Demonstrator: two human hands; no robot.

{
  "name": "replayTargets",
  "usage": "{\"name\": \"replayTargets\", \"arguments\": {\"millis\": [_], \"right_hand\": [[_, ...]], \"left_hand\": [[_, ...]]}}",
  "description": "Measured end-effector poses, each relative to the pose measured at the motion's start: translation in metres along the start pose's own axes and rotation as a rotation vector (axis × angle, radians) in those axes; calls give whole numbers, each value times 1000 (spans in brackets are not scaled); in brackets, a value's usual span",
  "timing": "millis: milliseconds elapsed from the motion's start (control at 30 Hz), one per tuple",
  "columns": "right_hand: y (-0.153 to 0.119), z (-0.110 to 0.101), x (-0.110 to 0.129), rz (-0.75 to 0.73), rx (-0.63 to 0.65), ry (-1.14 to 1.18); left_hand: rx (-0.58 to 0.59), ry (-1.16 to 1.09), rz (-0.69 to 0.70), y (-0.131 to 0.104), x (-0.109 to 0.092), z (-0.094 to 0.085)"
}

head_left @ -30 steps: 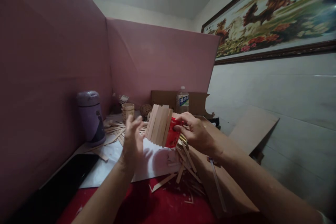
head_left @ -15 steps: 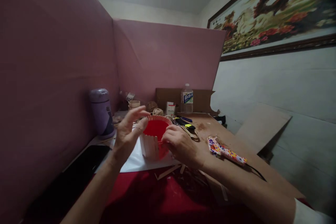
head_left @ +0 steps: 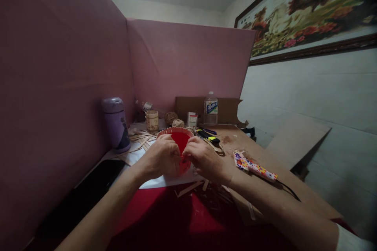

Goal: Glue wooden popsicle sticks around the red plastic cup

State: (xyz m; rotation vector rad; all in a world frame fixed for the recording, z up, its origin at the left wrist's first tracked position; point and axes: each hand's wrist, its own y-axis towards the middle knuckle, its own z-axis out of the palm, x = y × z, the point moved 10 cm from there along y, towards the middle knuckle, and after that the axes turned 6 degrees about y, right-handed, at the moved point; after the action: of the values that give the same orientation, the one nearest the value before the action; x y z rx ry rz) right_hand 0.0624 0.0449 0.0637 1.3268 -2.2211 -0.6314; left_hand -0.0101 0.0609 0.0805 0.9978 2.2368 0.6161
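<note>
A round red plastic tub (head_left: 182, 139) stands on white paper, with pale wooden craft sticks (head_left: 169, 130) lining its outside. At the tub's near rim my left hand (head_left: 163, 156) is closed, fingers curled inward; what they pinch, if anything, is hidden. My right hand (head_left: 205, 160) grips the near right part of the rim, its fingertips close to the left hand's. Between the two hands, a stretch of red wall shows without sticks. The left hand hides the sticks on the tub's near left side.
A purple flask (head_left: 116, 125) and black phone (head_left: 97, 180) lie left. Loose sticks (head_left: 141, 140), a wooden cup (head_left: 152, 121) and twine balls (head_left: 178, 123) sit behind. Rightward are a utility knife (head_left: 208, 136), a bottle (head_left: 211, 109) and a flower-patterned glue gun (head_left: 255, 168) with cord.
My left hand has come down and right from above the tub's left rim, its spread fingers now closed at the near rim. The right hand stays at the rim.
</note>
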Motion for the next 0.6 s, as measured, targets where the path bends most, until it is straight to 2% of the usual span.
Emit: {"name": "replayTargets", "arguments": {"millis": [267,400,533,600], "right_hand": [[0,0,-4,44,5,20],[2,-1,-6,96,21,20],[2,-1,-8,94,-16,75],[1,-1,-12,96,-44,105]], "left_hand": [[-118,-106,-2,0,-5,-9],[-86,-106,-22,-1,0,-7],[-39,-78,-51,-3,-3,-5],[-123,-67,-85,-5,-2,-17]]}}
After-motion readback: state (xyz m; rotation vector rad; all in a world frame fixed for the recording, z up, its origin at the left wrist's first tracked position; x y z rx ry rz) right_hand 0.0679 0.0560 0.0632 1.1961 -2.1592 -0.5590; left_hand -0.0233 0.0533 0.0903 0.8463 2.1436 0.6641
